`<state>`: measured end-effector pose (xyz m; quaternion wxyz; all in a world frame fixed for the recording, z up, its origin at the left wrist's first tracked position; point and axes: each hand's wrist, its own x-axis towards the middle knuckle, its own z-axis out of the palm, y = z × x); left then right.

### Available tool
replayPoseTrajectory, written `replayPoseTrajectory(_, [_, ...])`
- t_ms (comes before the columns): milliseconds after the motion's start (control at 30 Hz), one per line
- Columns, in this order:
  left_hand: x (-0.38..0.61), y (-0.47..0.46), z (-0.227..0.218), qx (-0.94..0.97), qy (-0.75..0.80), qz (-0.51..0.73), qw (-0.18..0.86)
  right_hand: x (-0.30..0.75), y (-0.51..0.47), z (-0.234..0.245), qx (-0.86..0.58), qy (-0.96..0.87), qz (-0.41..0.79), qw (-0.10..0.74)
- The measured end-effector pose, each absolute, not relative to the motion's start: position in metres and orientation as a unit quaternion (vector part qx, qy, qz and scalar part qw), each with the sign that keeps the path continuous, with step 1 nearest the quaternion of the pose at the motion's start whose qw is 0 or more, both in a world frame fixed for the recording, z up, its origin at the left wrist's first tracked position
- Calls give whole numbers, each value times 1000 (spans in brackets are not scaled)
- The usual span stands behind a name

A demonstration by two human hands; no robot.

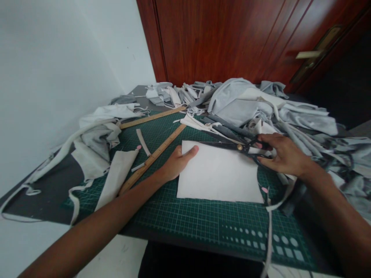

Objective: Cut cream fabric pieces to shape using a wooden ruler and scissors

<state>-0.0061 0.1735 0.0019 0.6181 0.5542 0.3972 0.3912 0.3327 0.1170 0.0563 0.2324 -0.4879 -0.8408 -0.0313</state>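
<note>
A white rectangular piece of fabric (pixel 217 173) lies over the green cutting mat (pixel 185 220). My left hand (pixel 181 160) grips its upper left part, thumb on top and the other fingers hidden beneath. In my right hand (pixel 278 152) are black scissors (pixel 240 147), fingers through the handles. Their blades point left along the fabric's top edge, the tip close to my left thumb. How far apart the blades stand is hard to make out.
Two wooden rulers (pixel 156 156) lie on the mat's left side, beside a narrow cloth strip (pixel 118 173). Heaped grey and white fabric scraps (pixel 237 100) cover the table's back and right. A brown door (pixel 220 38) and a white wall (pixel 58 69) stand behind.
</note>
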Motion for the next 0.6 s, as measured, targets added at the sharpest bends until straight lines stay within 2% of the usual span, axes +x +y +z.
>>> replayPoseTrajectory(300, [-2, 169, 5, 571, 395, 390, 605, 341, 102, 84, -460, -850, -7, 255])
replayPoseTrajectory(600, [5, 158, 4, 561, 390, 431, 589, 326, 103, 79, -475, -854, -15, 211])
